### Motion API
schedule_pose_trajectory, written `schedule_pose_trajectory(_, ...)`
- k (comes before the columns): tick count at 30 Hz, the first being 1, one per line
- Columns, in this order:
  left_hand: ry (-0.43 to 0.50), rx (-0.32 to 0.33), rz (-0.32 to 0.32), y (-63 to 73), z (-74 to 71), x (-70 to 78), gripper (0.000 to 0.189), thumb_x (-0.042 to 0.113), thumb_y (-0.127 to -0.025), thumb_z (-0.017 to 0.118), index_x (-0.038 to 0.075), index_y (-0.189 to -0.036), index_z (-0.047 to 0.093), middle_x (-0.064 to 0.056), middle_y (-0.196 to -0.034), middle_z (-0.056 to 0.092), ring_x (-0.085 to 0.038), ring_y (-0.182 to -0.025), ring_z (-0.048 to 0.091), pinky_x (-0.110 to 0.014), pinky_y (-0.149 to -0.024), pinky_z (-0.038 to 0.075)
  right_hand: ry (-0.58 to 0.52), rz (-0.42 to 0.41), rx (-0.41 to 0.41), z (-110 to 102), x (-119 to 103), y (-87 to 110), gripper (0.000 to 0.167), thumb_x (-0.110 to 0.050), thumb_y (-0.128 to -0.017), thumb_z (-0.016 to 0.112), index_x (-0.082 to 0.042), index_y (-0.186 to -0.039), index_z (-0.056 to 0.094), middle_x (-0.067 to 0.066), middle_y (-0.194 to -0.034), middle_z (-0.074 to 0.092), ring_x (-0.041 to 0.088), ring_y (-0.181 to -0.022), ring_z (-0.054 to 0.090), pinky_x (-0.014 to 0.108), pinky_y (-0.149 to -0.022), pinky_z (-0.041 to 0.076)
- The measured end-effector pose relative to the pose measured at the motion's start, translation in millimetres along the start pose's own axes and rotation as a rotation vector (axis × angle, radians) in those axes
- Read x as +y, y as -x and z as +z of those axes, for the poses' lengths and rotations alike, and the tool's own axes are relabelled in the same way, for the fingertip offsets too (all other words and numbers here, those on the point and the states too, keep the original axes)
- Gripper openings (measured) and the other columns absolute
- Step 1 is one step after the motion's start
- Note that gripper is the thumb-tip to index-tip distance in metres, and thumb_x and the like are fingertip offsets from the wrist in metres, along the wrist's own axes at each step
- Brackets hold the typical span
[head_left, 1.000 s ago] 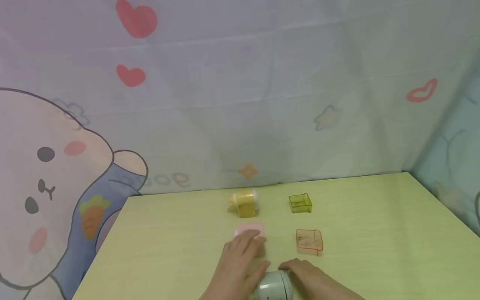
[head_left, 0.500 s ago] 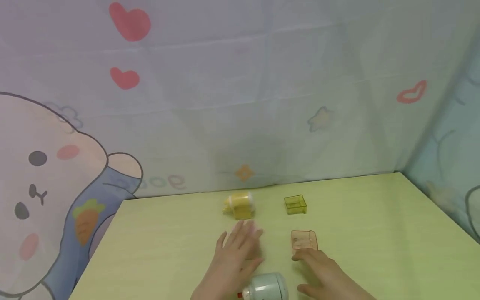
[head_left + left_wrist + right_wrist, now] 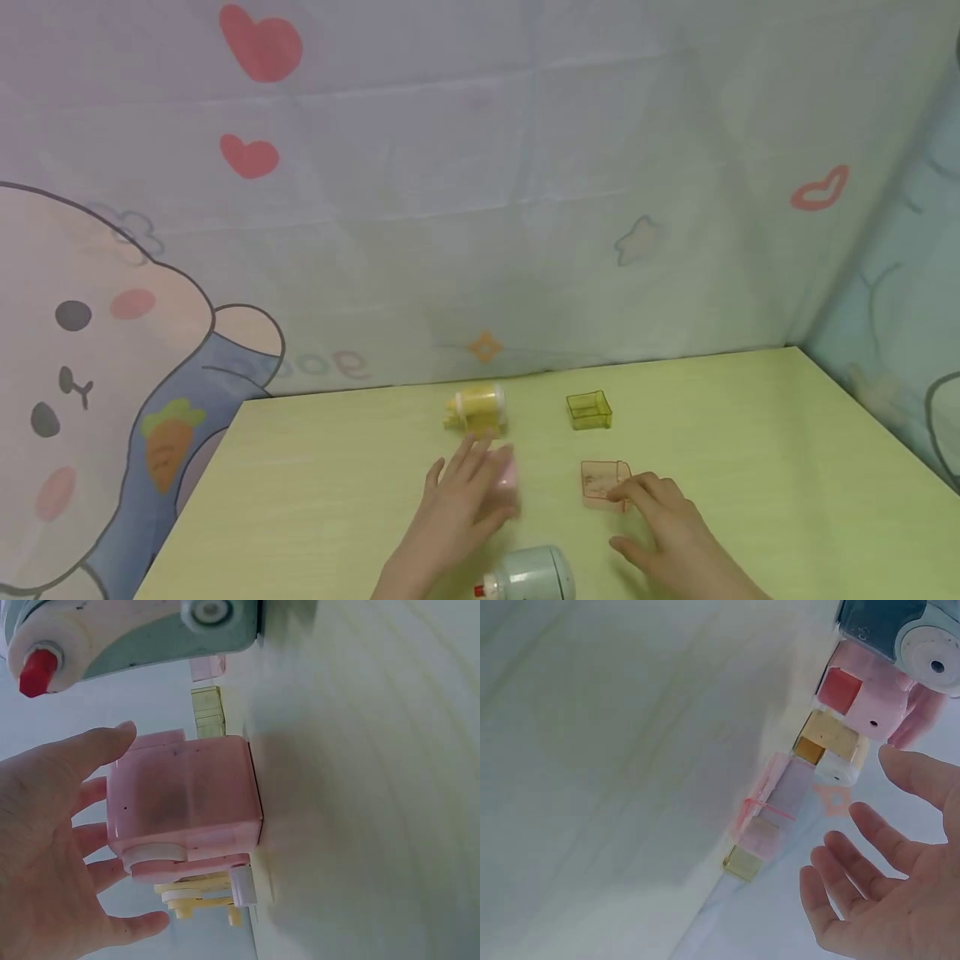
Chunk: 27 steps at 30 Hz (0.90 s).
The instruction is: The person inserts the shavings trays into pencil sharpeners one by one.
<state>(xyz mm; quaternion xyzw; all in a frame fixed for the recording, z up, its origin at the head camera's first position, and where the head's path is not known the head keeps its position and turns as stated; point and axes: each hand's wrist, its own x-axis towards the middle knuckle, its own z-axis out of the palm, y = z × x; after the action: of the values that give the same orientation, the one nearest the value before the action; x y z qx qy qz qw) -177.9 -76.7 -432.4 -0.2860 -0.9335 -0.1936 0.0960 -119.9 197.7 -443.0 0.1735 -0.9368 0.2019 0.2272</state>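
My left hand (image 3: 453,512) reaches over a pink boxy case (image 3: 507,479) with its fingers spread. In the left wrist view the thumb overlaps one corner of this pink case (image 3: 187,791), and the other fingers extend behind it. My right hand (image 3: 671,529) hovers at a small clear tray with a red rim (image 3: 596,479), thumb apart from the loosely bent fingers. The right wrist view shows that palm and its fingers with nothing in them. Below and between the hands lies a mint-green rounded device (image 3: 531,573) with a red-tipped knob (image 3: 39,671).
Behind the pink case stands a yellow and white device (image 3: 480,404) of similar size. A yellow-green clear tray (image 3: 588,412) sits to its right. The pale yellow table (image 3: 750,467) ends at a printed cloth backdrop (image 3: 420,250).
My right hand has left the mint device and moved right and forward to the red-rimmed tray. My left hand's fingers have spread, and it has shifted slightly left; the view has also shifted.
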Motion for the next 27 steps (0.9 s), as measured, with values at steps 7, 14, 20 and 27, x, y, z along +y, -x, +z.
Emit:
schedule_pose_trajectory(7,0.025,-0.029,-0.012,-1.7,1.9,-3.9,0.069,0.042,-0.087,0.066,0.027,-0.147,0.036,-0.006,-0.157,0.031,-0.032,-0.145,0.027,-0.068,-0.106,0.028,0.045,-0.003,0.024,0,5,-3.5,0.054,-0.018,-0.060,0.089,-0.016,-0.107,0.061,-0.001,-0.111,0.054,0.022,-0.099,0.051,0.041,-0.073,0.046)
schedule_pose_trajectory(14,0.036,-0.032,-0.013,-5.2,3.2,-8.9,0.073,0.040,-0.085,0.069,0.025,-0.148,0.036,-0.008,-0.155,0.034,-0.033,-0.143,0.030,-0.066,-0.105,0.031,0.037,0.069,-0.051,-5,5,-7.4,0.069,-0.022,-0.063,0.088,-0.014,-0.123,0.056,0.016,-0.133,0.050,0.037,-0.115,0.047,0.053,-0.072,0.047)
schedule_pose_trajectory(20,0.051,-0.043,-0.013,-8.0,5.0,-13.7,0.078,0.039,-0.081,0.073,0.023,-0.148,0.036,-0.009,-0.153,0.037,-0.034,-0.140,0.035,-0.061,-0.102,0.038,0.038,0.079,-0.095,-6,6,-11.0,0.075,-0.023,-0.062,0.088,-0.013,-0.127,0.052,0.019,-0.137,0.049,0.040,-0.117,0.048,0.054,-0.072,0.049)
schedule_pose_trajectory(27,0.088,-0.075,-0.035,-11.8,4.0,-18.7,0.081,0.040,-0.080,0.075,0.027,-0.148,0.034,-0.008,-0.145,0.046,-0.028,-0.129,0.047,-0.051,-0.099,0.044,-0.019,0.122,-0.176,-4,8,-14.9,0.077,-0.022,-0.066,0.086,-0.012,-0.133,0.049,0.020,-0.140,0.046,0.042,-0.117,0.048,0.057,-0.079,0.049)
